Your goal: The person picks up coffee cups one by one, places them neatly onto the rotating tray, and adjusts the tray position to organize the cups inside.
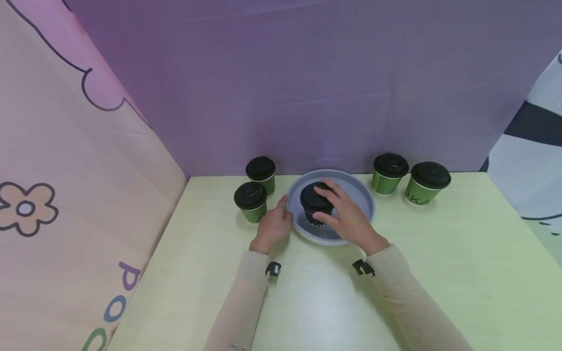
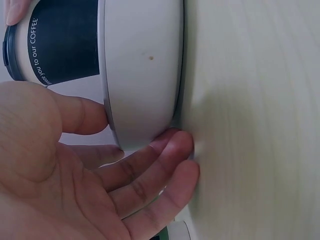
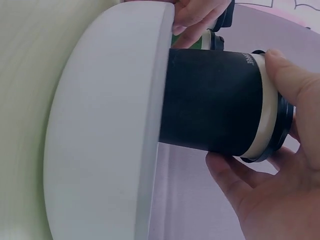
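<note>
Right hand (image 1: 351,218) grips cup (image 1: 312,204) above pale table (image 1: 316,302), purple backdrop (image 1: 281,87) behind.

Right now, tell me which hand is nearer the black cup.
Right: right hand grips the black cup near its lid; left hand holds the tray, to the cup's left.

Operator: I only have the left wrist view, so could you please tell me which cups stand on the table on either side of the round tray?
Observer: In the head view, two green cups with black lids stand left of the round tray, and two more green cups with the same lids stand right of it.

Operator: Thank you; and how exactly is the right hand placed on the dark cup?

Observer: In the right wrist view, the right hand holds the dark cup near its lidded end, with thumb and fingers on opposite sides.
</note>
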The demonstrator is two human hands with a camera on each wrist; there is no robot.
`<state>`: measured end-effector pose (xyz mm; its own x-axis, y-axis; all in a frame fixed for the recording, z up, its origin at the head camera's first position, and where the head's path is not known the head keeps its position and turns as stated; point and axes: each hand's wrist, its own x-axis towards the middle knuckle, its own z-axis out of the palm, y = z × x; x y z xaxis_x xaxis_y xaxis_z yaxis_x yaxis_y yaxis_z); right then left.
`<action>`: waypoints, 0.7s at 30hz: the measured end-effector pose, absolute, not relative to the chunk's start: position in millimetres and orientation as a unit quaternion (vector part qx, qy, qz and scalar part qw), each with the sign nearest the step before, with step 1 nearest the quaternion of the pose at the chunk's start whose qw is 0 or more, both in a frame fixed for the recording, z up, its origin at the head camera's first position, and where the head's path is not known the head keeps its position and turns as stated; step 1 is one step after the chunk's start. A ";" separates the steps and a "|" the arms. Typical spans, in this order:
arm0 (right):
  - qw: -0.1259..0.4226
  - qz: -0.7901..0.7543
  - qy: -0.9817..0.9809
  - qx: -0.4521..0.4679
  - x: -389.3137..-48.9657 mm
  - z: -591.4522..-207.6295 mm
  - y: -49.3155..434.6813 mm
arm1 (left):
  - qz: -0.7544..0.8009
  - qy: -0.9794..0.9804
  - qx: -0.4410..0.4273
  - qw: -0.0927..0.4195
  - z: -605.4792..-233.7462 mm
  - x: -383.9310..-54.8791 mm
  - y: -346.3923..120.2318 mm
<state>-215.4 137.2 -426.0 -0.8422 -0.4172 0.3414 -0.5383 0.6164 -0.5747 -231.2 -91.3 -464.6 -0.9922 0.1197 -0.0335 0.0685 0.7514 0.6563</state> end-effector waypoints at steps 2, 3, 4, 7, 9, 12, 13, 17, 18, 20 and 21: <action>0.084 0.344 -0.896 0.268 -215.7 -427.2 137.7 | 0.350 0.935 0.051 0.037 -464.3 -231.1 -91.4; 0.083 0.344 -0.896 0.268 -215.9 -427.8 137.9 | 0.349 0.935 0.052 0.038 -464.2 -231.2 -91.4; 0.083 0.344 -0.896 0.269 -216.0 -428.2 138.0 | 0.348 0.935 0.052 0.037 -464.0 -231.3 -91.4; 0.082 0.344 -0.896 0.270 -216.3 -428.9 138.1 | 0.344 0.937 0.052 0.035 -463.7 -231.6 -91.4; 0.079 0.344 -0.896 0.268 -216.3 -428.7 138.0 | 0.342 0.938 0.052 0.034 -463.5 -231.8 -91.3; 0.075 0.345 -0.897 0.266 -216.0 -427.8 137.8 | 0.341 0.938 0.051 0.033 -463.3 -231.8 -91.2; 0.074 0.345 -0.897 0.265 -215.8 -427.6 137.7 | 0.340 0.938 0.051 0.032 -463.4 -231.9 -91.2; 0.072 0.344 -0.899 0.263 -215.2 -426.9 137.7 | 0.337 0.939 0.051 0.032 -463.2 -232.0 -91.2; 0.072 0.344 -0.898 0.263 -215.1 -426.9 137.8 | 0.337 0.939 0.051 0.032 -463.3 -232.0 -91.2; 0.072 0.344 -0.898 0.265 -215.1 -426.9 138.0 | 0.338 0.939 0.051 0.032 -463.4 -231.9 -91.2; 0.072 0.344 -0.898 0.265 -215.2 -427.0 138.1 | 0.338 0.939 0.051 0.032 -463.5 -231.7 -91.2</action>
<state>-215.2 138.1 -427.0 -0.8488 -0.4274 0.3111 -0.5259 0.6230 -0.5790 -231.7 -91.2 -463.5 -0.9926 0.1183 -0.0257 0.0748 0.7662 0.6383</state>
